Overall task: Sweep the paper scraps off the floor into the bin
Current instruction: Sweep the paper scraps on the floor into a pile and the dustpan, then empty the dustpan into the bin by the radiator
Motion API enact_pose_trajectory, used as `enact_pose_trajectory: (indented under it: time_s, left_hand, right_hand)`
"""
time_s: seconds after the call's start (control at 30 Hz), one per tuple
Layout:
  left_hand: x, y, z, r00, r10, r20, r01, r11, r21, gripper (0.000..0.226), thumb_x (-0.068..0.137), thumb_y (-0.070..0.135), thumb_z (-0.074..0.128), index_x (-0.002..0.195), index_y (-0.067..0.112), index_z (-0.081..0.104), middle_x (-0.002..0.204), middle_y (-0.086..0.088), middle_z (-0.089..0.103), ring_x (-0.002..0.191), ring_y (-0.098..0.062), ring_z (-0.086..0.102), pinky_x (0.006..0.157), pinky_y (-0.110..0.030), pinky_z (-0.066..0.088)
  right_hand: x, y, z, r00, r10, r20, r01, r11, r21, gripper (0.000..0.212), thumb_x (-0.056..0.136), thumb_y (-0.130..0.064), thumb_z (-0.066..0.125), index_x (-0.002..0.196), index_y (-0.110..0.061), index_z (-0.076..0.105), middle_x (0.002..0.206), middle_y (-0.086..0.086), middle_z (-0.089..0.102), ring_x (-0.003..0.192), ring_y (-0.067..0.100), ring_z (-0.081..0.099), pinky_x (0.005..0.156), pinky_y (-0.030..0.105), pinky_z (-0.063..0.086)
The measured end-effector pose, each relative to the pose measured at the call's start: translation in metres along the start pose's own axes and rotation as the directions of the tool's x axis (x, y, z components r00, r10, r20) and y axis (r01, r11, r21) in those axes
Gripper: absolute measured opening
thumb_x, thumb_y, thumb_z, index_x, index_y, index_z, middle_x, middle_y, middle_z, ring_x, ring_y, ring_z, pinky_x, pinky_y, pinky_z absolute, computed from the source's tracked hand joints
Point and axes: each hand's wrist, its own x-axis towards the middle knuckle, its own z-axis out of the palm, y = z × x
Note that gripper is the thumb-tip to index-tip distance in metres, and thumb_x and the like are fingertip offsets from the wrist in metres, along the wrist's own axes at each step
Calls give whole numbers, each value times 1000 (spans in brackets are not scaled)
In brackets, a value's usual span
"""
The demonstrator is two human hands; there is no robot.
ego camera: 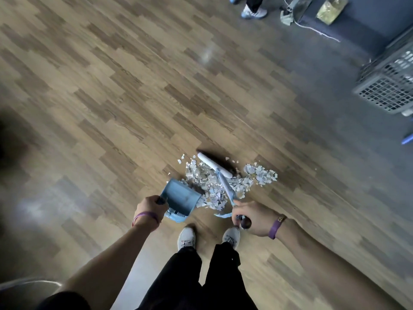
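Note:
A pile of torn paper scraps (223,182) lies on the wooden floor just ahead of my feet. My left hand (150,206) grips the handle of a blue dustpan (182,199), whose open mouth touches the pile's left edge. My right hand (250,217) holds the handle of a broom (215,165); its white head with dark bristles rests on the far side of the scraps. Some scraps (261,173) lie to the right of the broom head. A curved grey rim (29,285) shows at the bottom left; I cannot tell if it is the bin.
A grey lattice basket (388,83) stands at the right edge. Another person's shoes (253,11) are at the top, beside a white cord (312,29) and a dark mat with a yellowish packet (331,7). My own shoes (186,238) stand just behind the dustpan.

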Motion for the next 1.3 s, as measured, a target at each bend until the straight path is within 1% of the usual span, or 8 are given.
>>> enact_pose_trajectory:
  time_s: [0.17, 0.53, 0.7, 0.87, 1.03, 1.17, 1.23, 1.3]
  left_hand:
    - [-6, -18, -7, 998, 32, -50, -24, 989, 146, 20, 73, 29, 57, 60, 14, 56, 56, -5, 56, 62, -32, 57, 54, -28, 44]
    - [12, -42, 1, 984, 174, -47, -130, 865, 484, 19, 79, 38, 53, 72, 21, 58, 70, -1, 58, 70, -29, 55, 57, -26, 38]
    - [30, -45, 3, 979, 202, -36, -154, 839, 522, 19, 82, 38, 52, 74, 22, 58, 66, 3, 56, 68, -26, 56, 54, -24, 36]
    - [45, -53, 0, 978, 205, -36, -155, 834, 530, 18, 79, 38, 53, 76, 22, 60, 71, 2, 61, 71, -25, 59, 58, -24, 43]
    - [51, -56, -1, 978, 199, -59, -138, 836, 531, 20, 78, 40, 53, 74, 21, 59, 69, 2, 62, 69, -25, 60, 59, -24, 45]
    - [54, -58, 0, 981, 185, -58, -126, 837, 532, 22, 79, 41, 52, 70, 22, 55, 69, 2, 62, 66, -24, 59, 56, -23, 42]
    - [56, -60, 2, 987, 146, -64, -96, 866, 491, 21, 79, 39, 53, 68, 20, 54, 66, 1, 60, 65, -24, 57, 55, -24, 43]
    - [57, -64, 4, 993, 102, -65, -65, 903, 425, 21, 78, 35, 54, 64, 19, 53, 64, 1, 59, 64, -26, 56, 58, -26, 44]
  right_hand:
    - [2, -7, -3, 926, 42, -376, 19, 987, 158, 29, 74, -7, 63, 96, -25, 67, 82, -26, 56, 78, -7, 56, 70, 13, 47]
    - [47, -1, -1, 585, 223, -780, 36, 953, 300, 24, 72, -12, 75, 96, -9, 73, 97, 1, 62, 92, 11, 58, 87, 0, 37]
    - [55, 32, 1, 798, 379, -468, -148, 877, 457, 26, 74, -13, 79, 98, -9, 69, 93, 6, 62, 73, -5, 58, 67, -2, 39]
    - [71, 49, -6, 853, 452, 262, -328, 73, 942, 68, 42, -33, 89, 100, -7, 65, 104, 16, 61, 74, 20, 69, 66, 32, 59]
    - [84, 47, -3, 749, 493, 442, -337, -290, 895, 20, 88, -9, 59, 101, 6, 59, 95, 20, 64, 67, 26, 68, 61, 32, 61]
    - [107, 37, 1, 596, 633, 493, -693, 97, 715, 32, 94, -33, 55, 75, -8, 49, 54, 2, 45, 29, 6, 41, 30, 15, 35]
    - [115, 30, 8, 643, 711, 284, -729, 456, 510, 33, 92, -29, 58, 66, -10, 49, 55, 5, 51, 26, 7, 45, 30, 17, 38]
    - [117, 27, 18, 687, 705, 177, -709, 596, 377, 26, 87, -15, 58, 64, -11, 46, 60, 5, 53, 33, 11, 52, 32, 21, 40]
